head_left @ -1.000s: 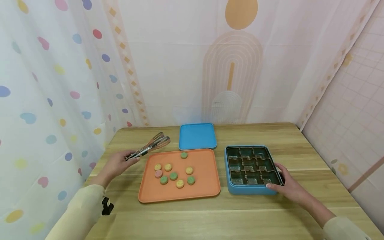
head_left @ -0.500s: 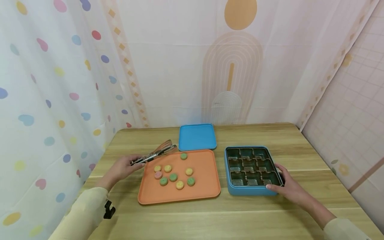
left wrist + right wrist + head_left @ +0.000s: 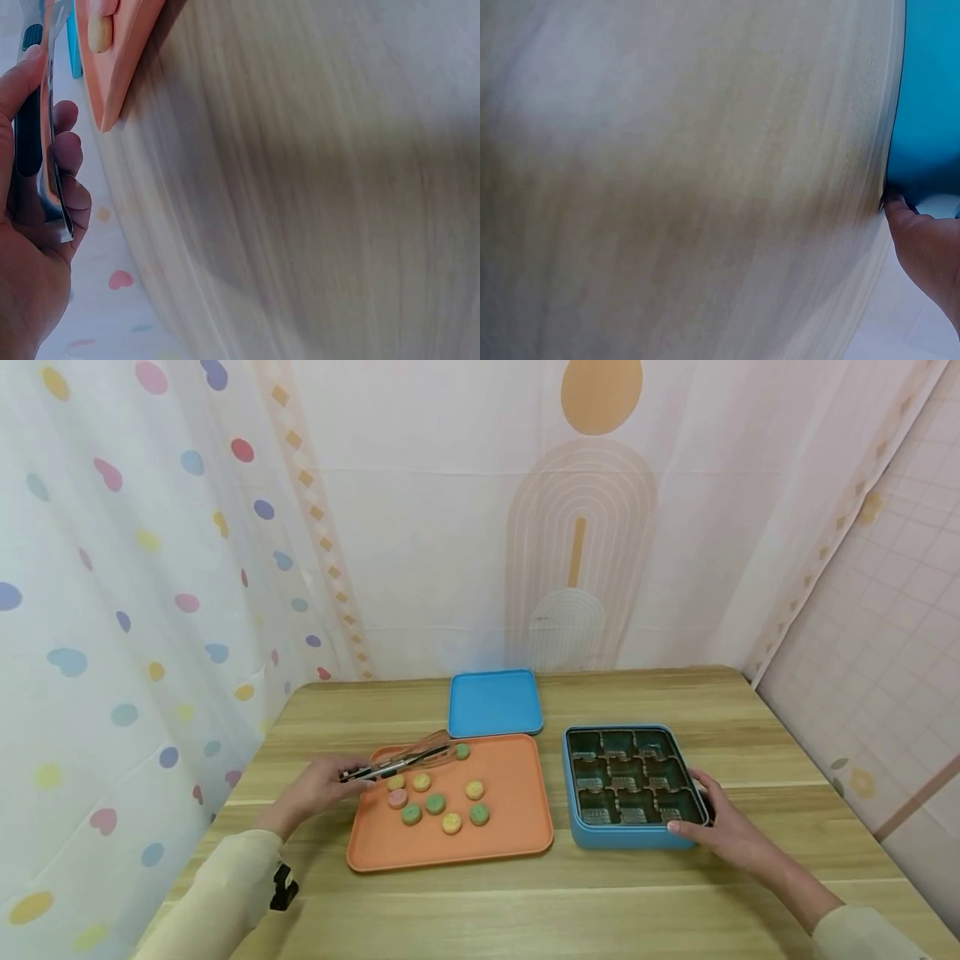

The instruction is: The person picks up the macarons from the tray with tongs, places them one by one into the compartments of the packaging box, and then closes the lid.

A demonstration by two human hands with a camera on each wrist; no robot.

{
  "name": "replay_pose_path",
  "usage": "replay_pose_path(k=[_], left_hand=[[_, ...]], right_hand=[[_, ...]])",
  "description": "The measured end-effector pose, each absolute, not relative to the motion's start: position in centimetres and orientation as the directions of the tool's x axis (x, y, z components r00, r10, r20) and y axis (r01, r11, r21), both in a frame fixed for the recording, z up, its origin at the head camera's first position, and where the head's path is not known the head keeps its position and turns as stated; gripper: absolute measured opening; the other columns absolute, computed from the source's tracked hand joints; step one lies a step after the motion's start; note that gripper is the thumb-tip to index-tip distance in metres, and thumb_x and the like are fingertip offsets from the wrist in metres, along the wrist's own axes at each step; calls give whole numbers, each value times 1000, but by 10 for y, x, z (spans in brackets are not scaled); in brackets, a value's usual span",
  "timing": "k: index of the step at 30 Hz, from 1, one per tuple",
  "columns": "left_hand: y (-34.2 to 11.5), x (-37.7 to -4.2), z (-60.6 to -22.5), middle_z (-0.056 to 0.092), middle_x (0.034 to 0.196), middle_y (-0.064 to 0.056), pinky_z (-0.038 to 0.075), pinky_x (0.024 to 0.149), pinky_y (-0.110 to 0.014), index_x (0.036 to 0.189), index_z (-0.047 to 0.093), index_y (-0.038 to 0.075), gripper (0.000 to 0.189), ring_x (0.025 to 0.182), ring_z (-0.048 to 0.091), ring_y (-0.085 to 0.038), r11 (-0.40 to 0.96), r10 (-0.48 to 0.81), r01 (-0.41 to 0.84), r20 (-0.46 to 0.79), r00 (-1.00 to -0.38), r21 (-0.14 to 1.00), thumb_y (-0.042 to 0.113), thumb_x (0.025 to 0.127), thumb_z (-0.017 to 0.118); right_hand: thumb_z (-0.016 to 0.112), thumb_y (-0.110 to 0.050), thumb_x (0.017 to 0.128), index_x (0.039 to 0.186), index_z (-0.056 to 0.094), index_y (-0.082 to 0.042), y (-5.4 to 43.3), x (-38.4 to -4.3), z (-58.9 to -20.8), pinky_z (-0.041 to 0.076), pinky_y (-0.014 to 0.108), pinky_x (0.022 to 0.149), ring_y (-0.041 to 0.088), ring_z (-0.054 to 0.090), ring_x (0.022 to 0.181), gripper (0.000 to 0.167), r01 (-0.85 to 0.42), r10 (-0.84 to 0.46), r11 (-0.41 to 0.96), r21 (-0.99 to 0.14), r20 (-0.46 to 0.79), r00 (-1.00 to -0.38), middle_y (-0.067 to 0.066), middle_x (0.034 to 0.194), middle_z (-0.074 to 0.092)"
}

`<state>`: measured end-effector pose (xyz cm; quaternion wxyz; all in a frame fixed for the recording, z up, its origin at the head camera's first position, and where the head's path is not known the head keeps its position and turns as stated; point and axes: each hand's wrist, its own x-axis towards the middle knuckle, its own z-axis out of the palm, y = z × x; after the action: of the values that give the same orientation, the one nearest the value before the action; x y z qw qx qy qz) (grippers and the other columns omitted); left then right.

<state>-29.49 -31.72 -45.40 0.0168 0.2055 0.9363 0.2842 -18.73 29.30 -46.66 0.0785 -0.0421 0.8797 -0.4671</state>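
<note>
Though slender, glossy metallic tongs (image 3: 387, 769)

This is a curtained-off corner, whether in a home or a studio cannot be told: a spotted curtain (image 3: 161, 577), an arch-printed cloth (image 3: 420, 527) and a grid-patterned backdrop (image 3: 892, 635) surround a wood-grain table (image 3: 600, 902).

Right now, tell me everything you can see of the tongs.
The tongs have shiny, metal-looking arms with black grips and see-through-looking heads. The left hand holds them by the handles, thumb on one side, curled fingers on the other. They slant over the far left of the orange tray, heads toward a round green piece; I can't tell whether they touch it.
</note>
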Motion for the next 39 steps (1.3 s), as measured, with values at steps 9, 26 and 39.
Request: replay_pose_path(k=[9, 26, 39], left_hand=[[-312, -301, -463, 64, 85, 4, 46, 65, -33, 112, 74, 18, 23, 72, 55, -15, 747, 397, 371, 77, -914, 551, 31, 93, 72], [-303, -305, -472, 63, 81, 3, 44, 59, -29, 110, 74, 11, 20, 68, 52, -14, 740, 379, 354, 80, -922, 572, 23, 93, 72], [-296, -307, -475, 65, 89, 0, 43, 66, -35, 114, 73, 11, 27, 72, 52, -17, 754, 362, 339, 73, -929, 562, 26, 92, 73]], right_hand=[[73, -28, 92, 157, 2, -3, 294, -188, -469, 36, 63, 98, 57, 32, 131, 99, -6, -142, 571, -821, -92, -986, 43, 147, 23], [73, -28, 92, 157, 2, -2, 294, -188, -470, 34, 67, 98, 59, 28, 132, 100, -5, -140, 580, -815, -93, -986, 43, 149, 18], [71, -28, 93, 157, -1, -3, 295, -188, -471, 33, 66, 99, 59, 25, 133, 99, 14, -142, 569, -822, -116, -983, 43, 150, 15]])
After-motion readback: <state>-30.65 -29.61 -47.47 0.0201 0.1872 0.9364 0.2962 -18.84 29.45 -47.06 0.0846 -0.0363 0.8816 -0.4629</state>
